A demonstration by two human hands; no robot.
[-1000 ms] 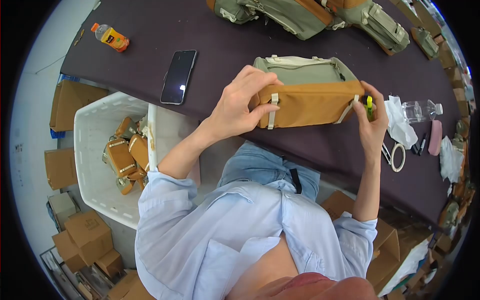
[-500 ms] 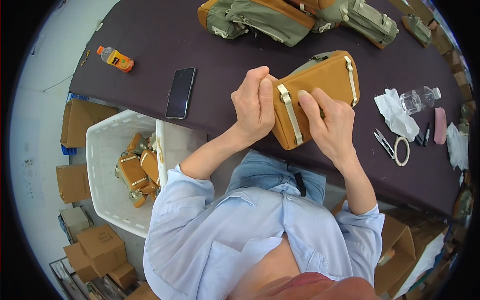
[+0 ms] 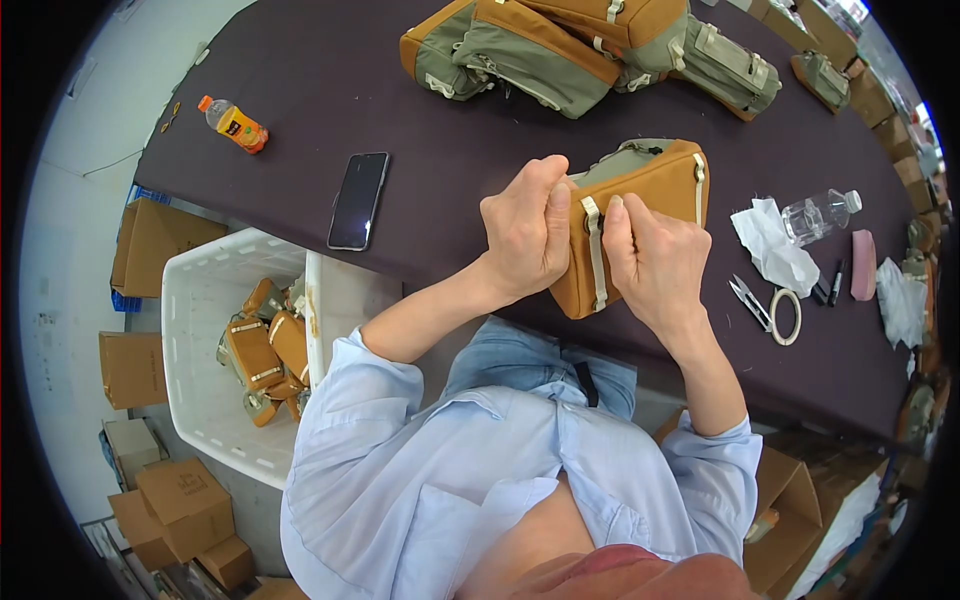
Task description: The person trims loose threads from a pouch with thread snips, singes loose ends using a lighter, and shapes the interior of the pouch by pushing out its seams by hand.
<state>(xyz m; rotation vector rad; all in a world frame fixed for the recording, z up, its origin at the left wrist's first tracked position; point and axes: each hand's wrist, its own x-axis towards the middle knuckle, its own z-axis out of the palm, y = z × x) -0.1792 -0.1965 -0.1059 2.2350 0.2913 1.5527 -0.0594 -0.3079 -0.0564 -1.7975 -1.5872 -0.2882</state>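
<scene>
A small tan and olive-green bag (image 3: 640, 205) with cream webbing straps is held above the near part of the table, its tan panel facing me. My left hand (image 3: 528, 232) is closed at the bag's left edge, thumb upward and fingers curled. Closed over the tan panel is my right hand (image 3: 660, 250), its thumb beside the nearer cream strap (image 3: 596, 255). The curled fingers hide exactly which part of the bag each hand grips.
Larger green and tan bags (image 3: 560, 60) lie at the table's far side. A phone (image 3: 358, 200) and juice bottle (image 3: 235, 124) are on the left. Scissors (image 3: 752, 303), a tape roll (image 3: 785, 318) and clear bottle (image 3: 820, 215) lie right. A white bin (image 3: 225, 440) holds several small bags.
My right hand has moved left across the tan panel, closer to my left hand. The bag has turned slightly more upright, and the whole view has shifted a little.
</scene>
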